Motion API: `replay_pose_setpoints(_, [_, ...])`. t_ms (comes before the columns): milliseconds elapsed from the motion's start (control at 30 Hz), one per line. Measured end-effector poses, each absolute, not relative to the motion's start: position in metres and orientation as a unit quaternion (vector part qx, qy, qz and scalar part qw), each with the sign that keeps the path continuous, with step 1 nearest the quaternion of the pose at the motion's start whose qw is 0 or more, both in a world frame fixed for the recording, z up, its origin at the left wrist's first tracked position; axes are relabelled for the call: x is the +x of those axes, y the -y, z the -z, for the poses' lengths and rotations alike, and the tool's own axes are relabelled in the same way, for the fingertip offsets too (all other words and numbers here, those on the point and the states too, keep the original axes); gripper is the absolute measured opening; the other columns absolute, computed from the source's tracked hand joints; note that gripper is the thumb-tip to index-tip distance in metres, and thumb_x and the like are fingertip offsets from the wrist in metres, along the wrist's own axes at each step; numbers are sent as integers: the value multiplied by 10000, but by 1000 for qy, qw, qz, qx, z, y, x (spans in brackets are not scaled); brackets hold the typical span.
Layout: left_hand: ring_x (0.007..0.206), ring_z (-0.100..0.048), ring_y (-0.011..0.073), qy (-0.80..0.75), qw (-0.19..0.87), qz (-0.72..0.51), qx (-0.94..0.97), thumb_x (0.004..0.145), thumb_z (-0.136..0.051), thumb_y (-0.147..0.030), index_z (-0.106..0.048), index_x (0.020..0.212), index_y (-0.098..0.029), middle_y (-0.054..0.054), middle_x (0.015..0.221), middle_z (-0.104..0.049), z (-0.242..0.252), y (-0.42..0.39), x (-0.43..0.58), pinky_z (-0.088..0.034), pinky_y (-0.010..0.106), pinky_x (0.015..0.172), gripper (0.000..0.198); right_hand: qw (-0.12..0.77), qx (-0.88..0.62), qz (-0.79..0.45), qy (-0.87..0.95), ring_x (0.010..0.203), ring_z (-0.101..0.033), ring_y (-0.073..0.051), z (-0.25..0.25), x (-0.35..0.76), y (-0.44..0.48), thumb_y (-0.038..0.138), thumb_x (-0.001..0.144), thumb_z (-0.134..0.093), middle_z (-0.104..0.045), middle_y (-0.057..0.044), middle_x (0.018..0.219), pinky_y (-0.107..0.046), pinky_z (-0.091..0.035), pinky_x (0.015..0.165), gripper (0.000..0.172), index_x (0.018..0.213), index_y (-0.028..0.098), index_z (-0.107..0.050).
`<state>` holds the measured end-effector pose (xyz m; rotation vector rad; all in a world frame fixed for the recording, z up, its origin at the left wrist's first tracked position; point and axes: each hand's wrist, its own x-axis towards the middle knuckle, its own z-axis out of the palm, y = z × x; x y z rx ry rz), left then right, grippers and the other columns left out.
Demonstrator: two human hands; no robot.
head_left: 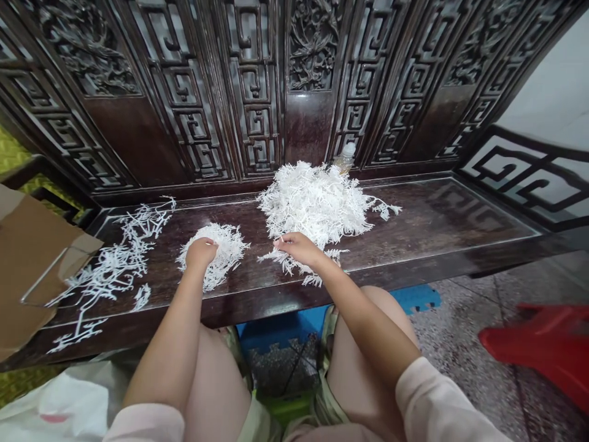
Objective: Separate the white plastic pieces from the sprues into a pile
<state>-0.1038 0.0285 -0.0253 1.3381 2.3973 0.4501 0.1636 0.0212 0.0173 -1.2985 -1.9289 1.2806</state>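
My left hand is closed, with thumb and fingers together, over a small heap of thin white pieces. Whatever it may hold is hidden. Further right, my right hand pinches a thin white piece, whose tip shows at the fingertips. Just beyond it rises a much larger pile of white branched pieces, which look like plastic twigs. A few loose white sprigs lie below and beside my right hand. At far left, bare white branched stems are spread across the dark wooden bench.
A small clear bottle with a white cap stands behind the large pile. A cardboard box sits at left, above a white bag. The carved backrest closes off the back. A red plastic stool is on the floor at right.
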Motion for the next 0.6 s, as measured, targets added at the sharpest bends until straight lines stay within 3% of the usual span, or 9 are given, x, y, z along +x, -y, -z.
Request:
replay_pose_setpoints(100, [954,-542,297,-865,194,-76,457,666,-526,-341,-586,998,-169,137,1078,-584,33,-34,-100,-401,363,744,379,255,-472,-471,701,648,-474,-127,-16,164,-23,475,687,-501,-504,2,633,-246,-342,655,338,611,150,-555])
replay_pose_setpoints(267, [980,-521,358,-878,163,-52,446,762,-367,-453,-630,877,-133,188,1020,-597,23,-35,-89,-371,461,779,430,274,-468,-479,690,641,-474,-132,-19,166,-21,491,668,-514,-515,1,628,-249,-342,644,341,618,155,-548])
replay_pose_setpoints(400, [933,-551,301,-847,179,-131,483,758,-402,-409,-571,1022,-165,138,980,-615,9,-29,-74,-382,402,774,397,306,-471,-473,679,636,-469,-130,-22,166,-21,497,665,-515,-509,9,601,-255,-338,658,339,609,163,-526])
replay_pose_setpoints(500, [835,-573,237,-782,256,-243,513,727,-454,-402,-420,1202,-181,94,947,-614,-3,-17,-45,-399,347,734,525,343,-489,-466,653,632,-456,-123,-23,166,-22,481,650,-539,-503,15,602,-256,-332,669,321,601,164,-524])
replay_pose_setpoints(600, [755,-564,181,-663,383,-321,558,671,-517,-298,-476,1126,-183,55,881,-604,-15,2,-10,-405,306,699,472,396,-499,-491,594,644,-448,-115,-24,165,-23,460,636,-559,-506,15,633,-251,-333,670,297,624,165,-540])
